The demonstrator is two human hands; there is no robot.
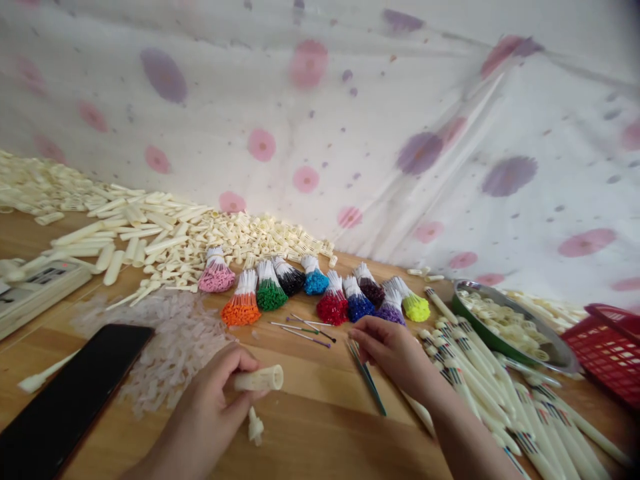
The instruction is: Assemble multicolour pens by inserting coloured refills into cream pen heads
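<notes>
My left hand (200, 407) is closed around a short cream plastic pen sleeve (263, 379), its round open end facing right. Below it on the wood lies a small cream plunger-like part (255, 427). My right hand (393, 350) has thumb and fingers drawn together in a pinch; what is between them, if anything, is hidden. Right at those fingertips are teal tweezers (370, 383), pointing away from me; I cannot tell whether the fingers touch them. Several loose thin pen refills (305, 330) with coloured ends lie between the hands.
Tied bundles of coloured refills, such as an orange bundle (241, 310), stand behind the hands. Cream parts (250, 233) pile along the curtain. Left are clear plastic pieces (165, 353) and a phone (70, 400). Right are finished-looking pens (480, 380), a bowl (465, 313) and a red basket (605, 347).
</notes>
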